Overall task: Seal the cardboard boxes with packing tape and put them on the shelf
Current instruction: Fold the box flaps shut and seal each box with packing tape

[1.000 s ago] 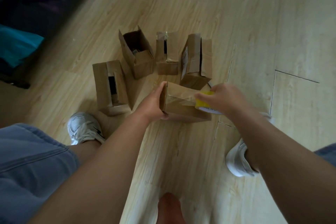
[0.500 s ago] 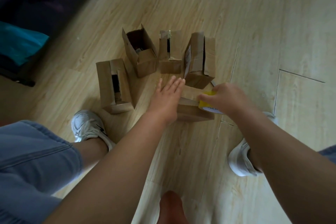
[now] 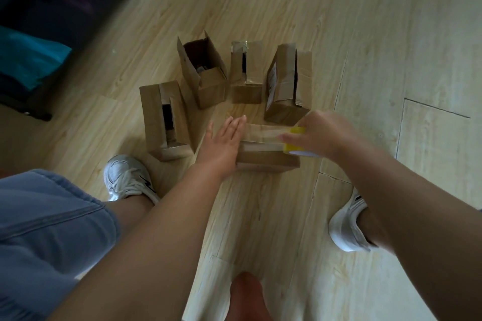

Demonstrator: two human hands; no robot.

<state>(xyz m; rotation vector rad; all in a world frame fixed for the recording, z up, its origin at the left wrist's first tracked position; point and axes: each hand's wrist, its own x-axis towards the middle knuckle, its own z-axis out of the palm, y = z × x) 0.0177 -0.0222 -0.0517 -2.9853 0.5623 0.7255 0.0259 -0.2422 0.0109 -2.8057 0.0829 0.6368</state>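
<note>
Tape is now stretching lengthwise over the box, I am noting, from flat left hand to right hand gripping the roll.

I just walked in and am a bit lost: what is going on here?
A person is taping a cardboard box on the wooden floor. The left hand presses flat on its left end, while the right hand grips a yellow tape roll, with a strip of tape stretched along the top. Four more boxes stand behind it, not yet sealed.
</note>
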